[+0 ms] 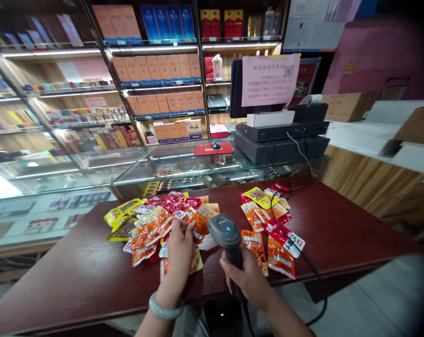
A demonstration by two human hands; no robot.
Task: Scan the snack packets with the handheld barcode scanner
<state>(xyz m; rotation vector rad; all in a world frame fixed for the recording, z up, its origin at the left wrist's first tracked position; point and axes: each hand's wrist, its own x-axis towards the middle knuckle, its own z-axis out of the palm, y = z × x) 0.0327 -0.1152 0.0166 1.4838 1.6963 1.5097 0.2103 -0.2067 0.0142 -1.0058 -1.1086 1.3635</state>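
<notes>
My right hand (245,274) is wrapped round the handle of a dark grey barcode scanner (224,231), whose head has a small blue light on top. The scanner's head points away from me over the table, close to an orange snack packet (202,224). My left hand (179,245), a pale bangle on its wrist, pinches that packet's near edge with thumb and fingers. Around it lies a heap of shiny snack packets (150,224), orange, red and yellow. A second, looser group of similar packets (280,255) lies to the right of the scanner.
The dark red table (92,271) bears both groups. The scanner's black cable (308,264) loops over the right-hand packets. Behind stand a glass display counter (152,164), a mouse (215,145) on a red pad, and a black cash drawer (278,147) beneath the till equipment. Boxed goods fill shelves beyond.
</notes>
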